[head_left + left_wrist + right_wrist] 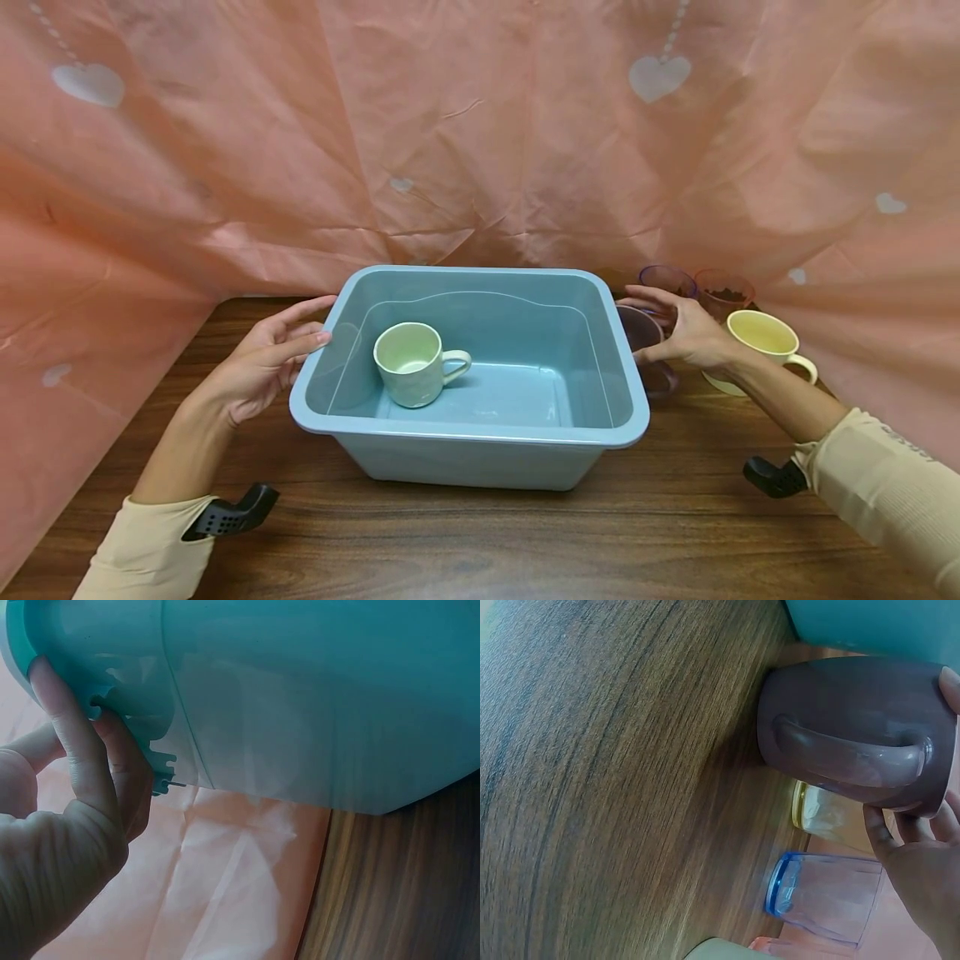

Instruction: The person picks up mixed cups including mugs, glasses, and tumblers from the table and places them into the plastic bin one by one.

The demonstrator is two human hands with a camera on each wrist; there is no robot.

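Observation:
A light blue plastic tub [487, 462] stands on the wooden table. Inside, toward its left end, sits a pale green mug [411, 379] with its handle pointing right. My left hand [264, 358] holds the tub's left rim, with curled fingers against the outer wall in the left wrist view. Just right of the tub is a dark brown mug [847, 705], partly hidden by the tub and hand in the head view. My right hand [693, 333] grips this mug near its rim, with fingers and thumb on opposite sides.
Right of my right hand stands a yellow mug [765, 332]. Behind it are a clear cup with a red rim [723, 296], holding dark bits, and a blue-rimmed clear cup [829, 892]. A yellow-rimmed clear cup [829, 814] shows beyond the brown mug. A pink curtain [480, 167] hangs behind.

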